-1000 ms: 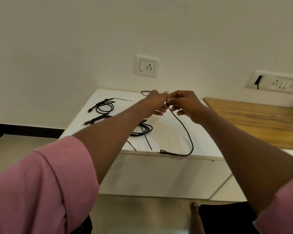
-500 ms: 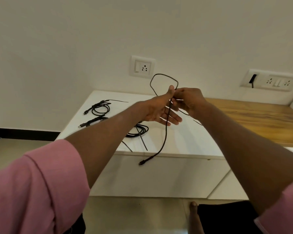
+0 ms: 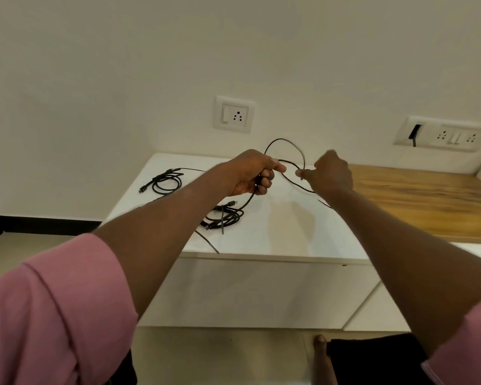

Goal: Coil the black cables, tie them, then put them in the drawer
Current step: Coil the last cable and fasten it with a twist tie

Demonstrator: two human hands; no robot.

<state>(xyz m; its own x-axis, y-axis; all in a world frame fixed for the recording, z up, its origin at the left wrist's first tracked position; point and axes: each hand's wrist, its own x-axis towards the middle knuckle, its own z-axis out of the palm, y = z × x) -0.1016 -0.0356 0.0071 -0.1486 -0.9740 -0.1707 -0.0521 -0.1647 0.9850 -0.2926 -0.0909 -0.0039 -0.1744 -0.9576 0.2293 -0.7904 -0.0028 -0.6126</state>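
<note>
I hold one black cable (image 3: 285,142) in both hands above the white cabinet top (image 3: 283,226). My left hand (image 3: 254,173) is closed around it, with a loop rising over the thumb. My right hand (image 3: 331,173) pinches the same cable a little to the right. The cable's tail drops from my left fist toward the top. A coiled black cable (image 3: 164,182) lies at the back left. Another loose black bundle (image 3: 225,216) lies in the middle, under my left wrist. The white drawer front (image 3: 256,293) below the top is closed.
A wooden counter (image 3: 428,198) adjoins the white top on the right. A wall socket (image 3: 233,115) sits above the top and a switch panel (image 3: 442,134) at the right. A thin black tie (image 3: 206,241) lies near the front edge. My foot (image 3: 321,357) shows on the floor.
The hands lifted the cable off the top and formed a loop. The hanging end was drawn up from the front edge. My left hand went from spread fingers to a closed grip; my right hand moved apart rightward.
</note>
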